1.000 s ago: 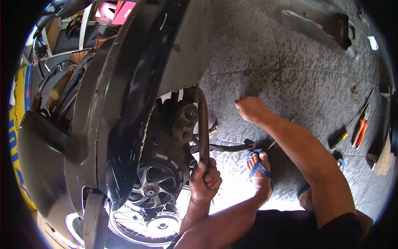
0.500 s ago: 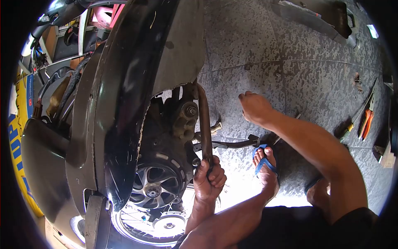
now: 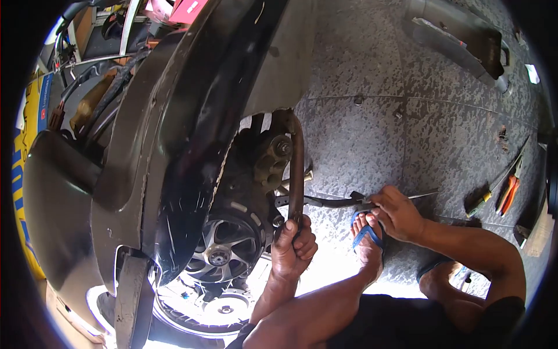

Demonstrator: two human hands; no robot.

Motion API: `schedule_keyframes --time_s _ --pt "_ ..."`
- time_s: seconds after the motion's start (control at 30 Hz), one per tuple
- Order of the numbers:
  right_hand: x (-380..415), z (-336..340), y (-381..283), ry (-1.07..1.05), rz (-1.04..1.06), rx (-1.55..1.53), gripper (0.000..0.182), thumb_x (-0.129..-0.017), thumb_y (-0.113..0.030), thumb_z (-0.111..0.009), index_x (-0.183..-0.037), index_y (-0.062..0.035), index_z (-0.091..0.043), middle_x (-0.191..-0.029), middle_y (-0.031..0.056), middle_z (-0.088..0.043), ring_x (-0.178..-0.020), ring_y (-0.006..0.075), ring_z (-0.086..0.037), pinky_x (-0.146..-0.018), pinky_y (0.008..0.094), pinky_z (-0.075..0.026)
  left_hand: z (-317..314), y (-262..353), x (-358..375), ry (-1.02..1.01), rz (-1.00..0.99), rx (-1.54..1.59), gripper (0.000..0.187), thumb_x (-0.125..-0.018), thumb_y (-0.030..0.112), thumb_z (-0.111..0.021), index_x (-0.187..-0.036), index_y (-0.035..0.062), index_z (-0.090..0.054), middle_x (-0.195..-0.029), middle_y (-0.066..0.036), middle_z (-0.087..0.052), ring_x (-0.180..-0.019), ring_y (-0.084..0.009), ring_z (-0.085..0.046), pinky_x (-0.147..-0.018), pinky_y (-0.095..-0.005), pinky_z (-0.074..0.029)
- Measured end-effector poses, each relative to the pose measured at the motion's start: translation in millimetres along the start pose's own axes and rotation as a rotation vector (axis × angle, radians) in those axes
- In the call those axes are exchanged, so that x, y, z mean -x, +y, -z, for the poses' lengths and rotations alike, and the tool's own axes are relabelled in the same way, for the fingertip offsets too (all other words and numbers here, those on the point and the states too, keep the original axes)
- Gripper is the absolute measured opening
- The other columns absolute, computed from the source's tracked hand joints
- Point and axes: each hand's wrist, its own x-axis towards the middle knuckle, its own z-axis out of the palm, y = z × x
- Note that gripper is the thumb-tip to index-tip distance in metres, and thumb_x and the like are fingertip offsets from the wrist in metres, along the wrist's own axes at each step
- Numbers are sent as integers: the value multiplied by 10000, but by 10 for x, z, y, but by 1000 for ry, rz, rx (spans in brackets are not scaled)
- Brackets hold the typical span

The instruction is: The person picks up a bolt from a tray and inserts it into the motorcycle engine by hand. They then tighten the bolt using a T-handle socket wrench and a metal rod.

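My left hand (image 3: 292, 247) is wrapped round the lower end of a brown metal tube (image 3: 297, 168), which bends at its top beside the scooter's uncovered mechanism (image 3: 273, 157). Close to the foot end of a black stand-like lever (image 3: 331, 202), my right hand (image 3: 400, 214) has its fingers closed on a slim tool. The thin metal shaft (image 3: 424, 195) of that tool sticks out to the right; most of the rest is behind the fingers. Below the mechanism, a finned round wheel (image 3: 218, 256) shows, exposed within the scooter's dark body panel (image 3: 197, 116).
My foot in a blue flip-flop (image 3: 366, 235) is just under my right hand. Orange-handled pliers (image 3: 508, 193) and a yellow-green screwdriver (image 3: 479, 202) lie on the floor at right. A grey cover (image 3: 459, 41) rests farther back. A spoked wheel (image 3: 226, 311) is at the bottom.
My right hand has come down and right from above the floor to the lever's end, and the slim tool has turned with its shaft pointing right. My left hand keeps its grip.
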Motion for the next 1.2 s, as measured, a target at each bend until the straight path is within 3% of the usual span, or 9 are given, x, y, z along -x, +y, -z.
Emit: schedule_keyframes --time_s 0.1,0.2,0.63,0.8,0.97,1.03,1.07,1.13,1.2 --pt "-139 -52 -357 21 228 132 271 -825 -151 -654 -1056 -22 -594 -873 121 -568 -848 271 -579 -725 374 -480 -12 -1 1 -17 -13 -11 464 -826 405 -724 -1013 16 -556 -579 65 -365 -453 -35 -299 -409 -200 -253" --pt "-260 -111 -735 -166 126 48 274 -851 -183 -632 -1068 -18 -604 -842 100 -582 -807 252 -600 -695 365 -498 -5 -7 16 17 -34 -27 491 -810 422 -735 -1014 12 -560 -583 69 -376 -446 -32 -299 -405 -196 -252" --pt "-450 -251 -862 -146 111 10 245 -884 -197 -613 -1064 -34 -636 -809 79 -600 -759 256 -618 -631 375 -510 19 6 5 -5 -1 23 382 -810 288 -737 -1015 16 -564 -578 72 -365 -443 -32 -314 -389 -191 -251" --pt "-386 27 -703 156 195 -83 185 -817 -127 -636 -963 -20 -601 -943 109 -586 -950 290 -571 -823 412 -464 -14 7 1 37 13 29 338 -797 229 -726 -995 17 -552 -564 67 -344 -441 -33 -303 -382 -192 -256" --pt "-327 -4 -219 423 -204 -106 238 -873 -169 -611 -1041 -3 -586 -981 157 -586 -950 312 -571 -809 395 -465 2 2 -10 52 -2 -9 321 -799 232 -724 -978 23 -560 -553 73 -335 -432 -36 -293 -368 -193 -247" --pt "-346 -149 121 27 -547 -682 357 -945 -262 -560 -1145 33 -576 -985 154 -623 -920 272 -598 -809 404 -468 7 -6 -7 51 3 -4 323 -799 234 -725 -979 24 -560 -550 72 -335 -431 -36 -293 -368 -194 -248" --pt "-389 -70 150 35 -551 -687 357 -945 -262 -560 -1145 33 -576 -985 154 -623 -920 272 -598 -809 404 -468 7 -7 -14 46 4 5 324 -799 237 -726 -981 25 -561 -548 71 -336 -431 -36 -294 -368 -195 -248" --pt "-433 113 185 -392 -532 -672 444 -976 -319 -520 -1205 59 -554 -1017 136 -653 -959 229 -620 -865 391 -470 11 -6 -19 39 9 -5 327 -800 239 -727 -984 25 -562 -546 71 -335 -431 -36 -292 -369 -195 -249" --pt "-410 172 196 -391 -488 -747 388 -974 -274 -529 -1158 65 -576 -1015 115 -660 -976 207 -619 -876 365 -474 25 -1 -12 39 4 -7 330 -801 241 -728 -987 25 -562 -544 71 -334 -432 -36 -290 -370 -195 -250"
